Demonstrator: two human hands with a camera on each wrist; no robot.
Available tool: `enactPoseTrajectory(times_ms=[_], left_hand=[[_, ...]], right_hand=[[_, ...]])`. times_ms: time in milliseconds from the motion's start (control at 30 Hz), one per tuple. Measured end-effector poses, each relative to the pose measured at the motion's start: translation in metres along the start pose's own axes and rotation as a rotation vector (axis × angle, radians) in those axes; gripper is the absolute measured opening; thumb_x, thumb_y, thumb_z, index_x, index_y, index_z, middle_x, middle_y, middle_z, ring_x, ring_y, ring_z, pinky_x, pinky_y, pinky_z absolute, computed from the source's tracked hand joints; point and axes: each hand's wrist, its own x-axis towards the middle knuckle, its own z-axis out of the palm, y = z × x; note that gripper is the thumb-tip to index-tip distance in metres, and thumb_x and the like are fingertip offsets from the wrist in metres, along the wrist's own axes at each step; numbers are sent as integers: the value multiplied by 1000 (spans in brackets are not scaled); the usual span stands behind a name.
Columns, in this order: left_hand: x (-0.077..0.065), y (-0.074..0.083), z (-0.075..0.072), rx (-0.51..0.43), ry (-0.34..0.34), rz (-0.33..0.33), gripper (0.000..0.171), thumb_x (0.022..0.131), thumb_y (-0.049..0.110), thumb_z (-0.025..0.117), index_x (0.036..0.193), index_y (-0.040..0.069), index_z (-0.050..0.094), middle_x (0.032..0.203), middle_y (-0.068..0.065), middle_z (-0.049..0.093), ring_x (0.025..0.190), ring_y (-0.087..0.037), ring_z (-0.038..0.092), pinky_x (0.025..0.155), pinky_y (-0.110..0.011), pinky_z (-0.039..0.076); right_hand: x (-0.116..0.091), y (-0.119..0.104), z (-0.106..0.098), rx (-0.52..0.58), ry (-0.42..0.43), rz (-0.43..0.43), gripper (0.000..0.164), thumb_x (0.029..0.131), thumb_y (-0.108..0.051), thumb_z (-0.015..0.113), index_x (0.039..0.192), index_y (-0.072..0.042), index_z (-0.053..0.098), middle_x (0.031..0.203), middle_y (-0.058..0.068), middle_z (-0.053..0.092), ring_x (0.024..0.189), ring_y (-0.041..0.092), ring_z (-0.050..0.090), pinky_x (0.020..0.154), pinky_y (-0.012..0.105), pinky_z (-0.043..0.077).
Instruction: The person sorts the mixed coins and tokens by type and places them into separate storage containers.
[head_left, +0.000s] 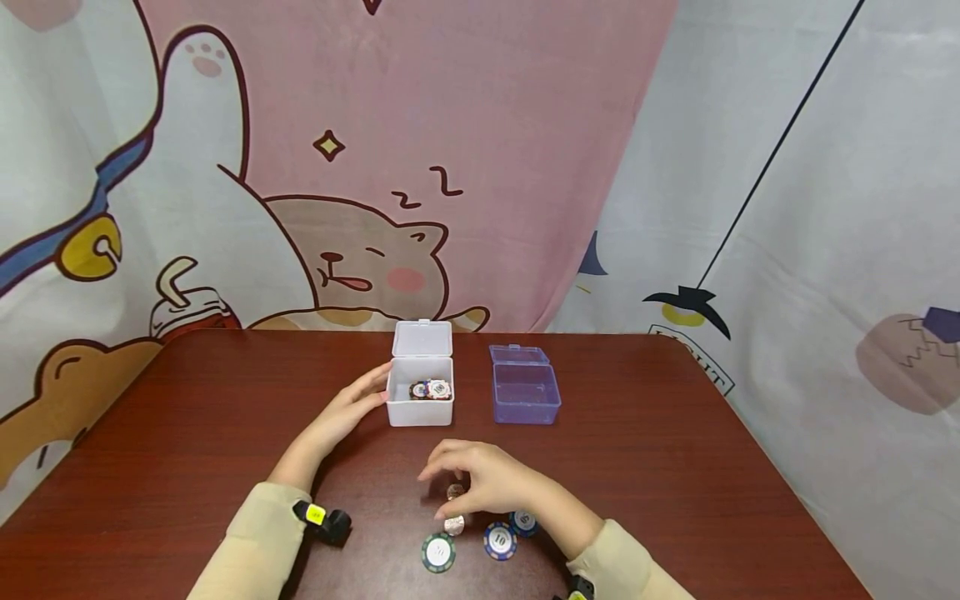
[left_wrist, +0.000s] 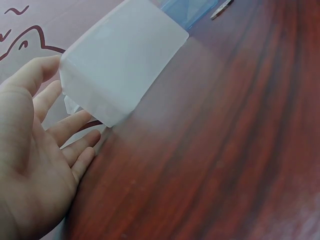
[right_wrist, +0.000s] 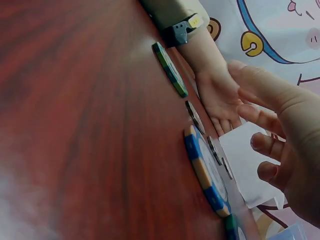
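Left hand: at centre-left of the head view, fingers are spreading apart, tips touching the left wall of the white box.
Right hand: at lower centre, it is hovering over the table; fingers are curving loosely, thumb standing apart from them.
Coins: lying on the table; in the head view one is showing in the gap between right thumb and fingers, another just below the thumb. In the right wrist view they are lying clear of the fingertips.
Green chip: lying at bottom centre, below the coins.
Blue chips: two, lying right of the coins, below the right hand.
White box: standing near centre, lid raised, stacked chips sitting inside.
Purple box: standing right of the white box, lid raised.
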Motion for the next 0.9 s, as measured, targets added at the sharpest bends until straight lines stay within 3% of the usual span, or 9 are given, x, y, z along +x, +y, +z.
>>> enactPoseTrajectory(times_ms=[167, 400, 567, 733, 900], left_hand=[[0, 3, 1, -10, -4, -2, 55, 98, 11, 53, 148, 4, 32, 146, -25, 37, 133, -39, 34, 105, -56, 21], [-8, 33, 6, 2, -18, -4, 54, 97, 4, 50, 146, -5, 30, 144, -32, 34, 132, -46, 31, 104, -58, 22], [-9, 34, 6, 16, -15, -11, 54, 98, 5, 50, 147, -4, 31, 144, -31, 35, 132, -45, 32, 104, -58, 22], [-9, 33, 5, 16, -13, -4, 54, 97, 4, 50, 146, -5, 30, 143, -32, 35, 131, -45, 34, 104, -57, 23], [-3, 13, 2, -2, -5, 2, 54, 98, 6, 51, 148, -1, 31, 145, -29, 35, 132, -42, 34, 104, -57, 23]], right_hand=[[-5, -1, 3, -39, -60, -44, 45, 75, -31, 83, 115, -18, 68, 111, -15, 57, 91, 4, 54, 75, 17, 44], [-11, -3, 8, -54, -137, -47, 44, 74, -30, 83, 114, -20, 68, 111, -16, 57, 98, -1, 51, 82, 14, 40], [-14, -3, 12, -82, -160, -75, 45, 72, -32, 84, 113, -20, 68, 110, -16, 58, 105, -4, 47, 90, 14, 37], [-15, -2, 15, -102, -177, -116, 46, 70, -32, 85, 111, -19, 69, 109, -14, 59, 104, -4, 47, 89, 13, 36], [-14, -5, 19, -146, -196, -138, 46, 69, -34, 85, 110, -19, 71, 106, -14, 60, 101, -5, 47, 87, 11, 35]])
